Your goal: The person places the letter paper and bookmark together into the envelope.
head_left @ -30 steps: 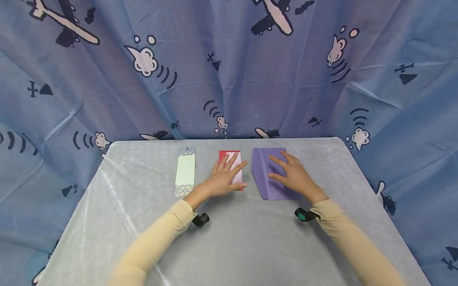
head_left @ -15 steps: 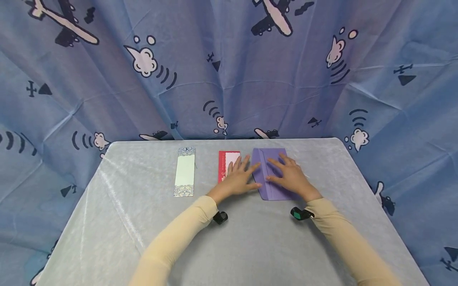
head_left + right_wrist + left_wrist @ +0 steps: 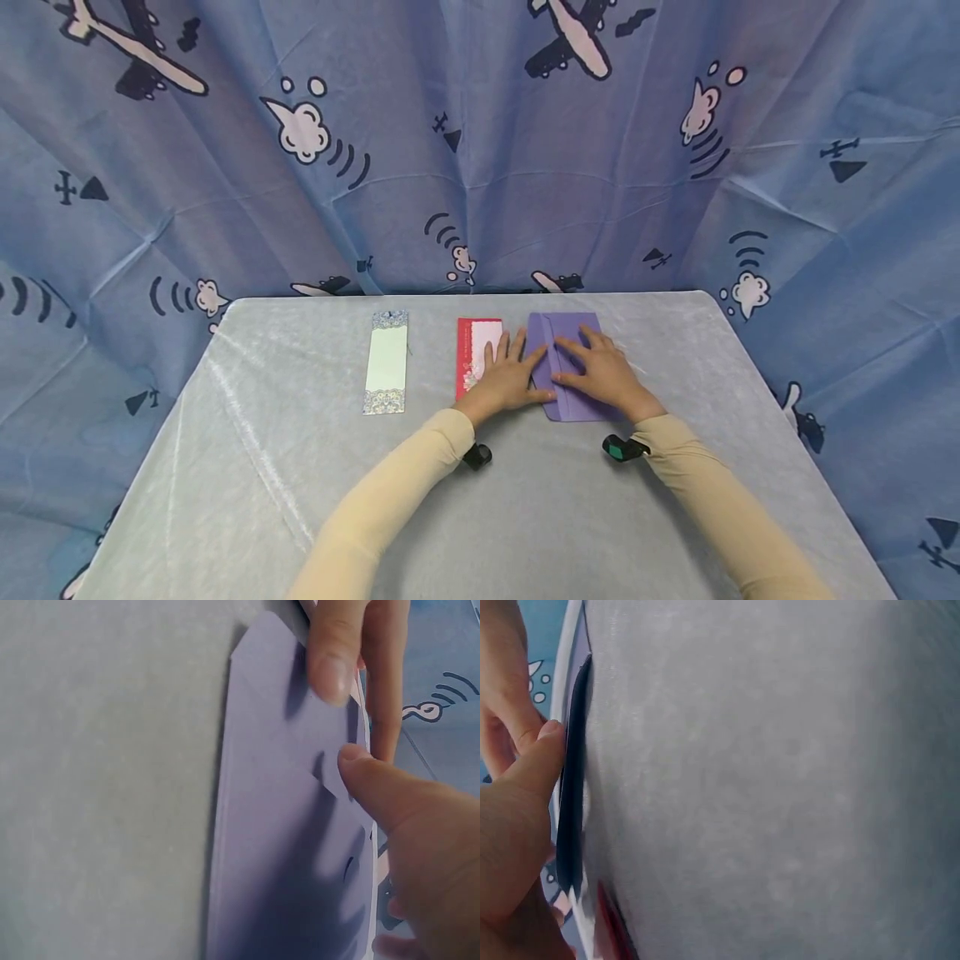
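A purple envelope [image 3: 581, 410] lies on the table, its flap edge on the left. My left hand [image 3: 504, 383] spreads its fingers between a red and pink card [image 3: 468, 346] and the envelope; thumb and forefinger reach the envelope's left edge. In the left wrist view, the thumb is at the edge of the envelope [image 3: 573, 787], seen nearly edge-on. My right hand [image 3: 603, 379] lies over the envelope with fingers extended. From the right wrist, its thumb appears close above the envelope [image 3: 255, 787], casting shadows; whether it touches is unclear. The left hand covers the card's lower right part.
Left of the card lies a pale bookmark [image 3: 386, 362] with patterned ends and a thin string at its side. A light grey cloth covers the table [image 3: 247, 500]. Behind it hangs a blue curtain [image 3: 405, 125] with printed aeroplanes.
My left hand has moved right, off the middle of the red and pink card to the envelope's left edge. My right hand has shifted slightly left over the envelope.
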Available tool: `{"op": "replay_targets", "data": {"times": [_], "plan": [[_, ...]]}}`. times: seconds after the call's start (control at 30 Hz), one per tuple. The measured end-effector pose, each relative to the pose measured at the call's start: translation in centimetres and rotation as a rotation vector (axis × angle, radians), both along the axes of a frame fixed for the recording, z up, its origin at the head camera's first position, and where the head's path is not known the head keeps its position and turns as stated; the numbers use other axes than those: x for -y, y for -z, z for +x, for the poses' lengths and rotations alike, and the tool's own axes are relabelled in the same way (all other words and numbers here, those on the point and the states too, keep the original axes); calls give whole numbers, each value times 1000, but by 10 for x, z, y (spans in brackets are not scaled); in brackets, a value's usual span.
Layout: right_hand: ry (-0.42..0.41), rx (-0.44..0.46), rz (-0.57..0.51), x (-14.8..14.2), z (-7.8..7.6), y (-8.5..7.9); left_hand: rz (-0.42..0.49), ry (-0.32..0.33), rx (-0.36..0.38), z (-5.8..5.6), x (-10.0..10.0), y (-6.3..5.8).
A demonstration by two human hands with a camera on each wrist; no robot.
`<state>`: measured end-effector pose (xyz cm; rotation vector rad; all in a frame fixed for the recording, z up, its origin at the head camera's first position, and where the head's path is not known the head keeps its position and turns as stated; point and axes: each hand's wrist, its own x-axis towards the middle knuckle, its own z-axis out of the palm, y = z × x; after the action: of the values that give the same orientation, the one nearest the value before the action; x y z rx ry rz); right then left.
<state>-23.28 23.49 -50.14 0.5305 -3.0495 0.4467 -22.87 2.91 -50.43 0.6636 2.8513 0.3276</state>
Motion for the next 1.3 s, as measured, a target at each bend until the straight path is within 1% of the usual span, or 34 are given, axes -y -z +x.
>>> {"op": "replay_targets", "data": {"times": [0.13, 0.23, 0.4, 0.57, 0.67, 0.77, 0.97, 1.13, 1.23, 1.3], "plan": [[-7, -3, 3, 0, -1, 3, -16, -12, -8, 2, 0, 0], [-8, -7, 15, 0, -1, 4, -37, -21, -4, 2, 0, 2], [-4, -17, 39, 2, -1, 3, -60, -32, -2, -3, -1, 7], [1, -13, 34, 3, -1, 1, -68, -35, 24, -10, -4, 14], [12, -11, 37, 4, -1, 1, -76, -39, 28, -11, -6, 15], [28, -13, 42, 4, -1, 0, -75, -39, 27, -11, -5, 14], [38, 10, 34, 8, 0, -6, -71, -40, 8, -5, -2, 6], [50, 31, 42, 8, 2, -7, -68, -31, 3, -1, -2, 0], [58, 16, 45, 8, 2, -5, -70, -32, 7, 1, -2, -1], [63, 3, 46, 7, 2, -3, -72, -36, 24, 0, -4, 0]]}}
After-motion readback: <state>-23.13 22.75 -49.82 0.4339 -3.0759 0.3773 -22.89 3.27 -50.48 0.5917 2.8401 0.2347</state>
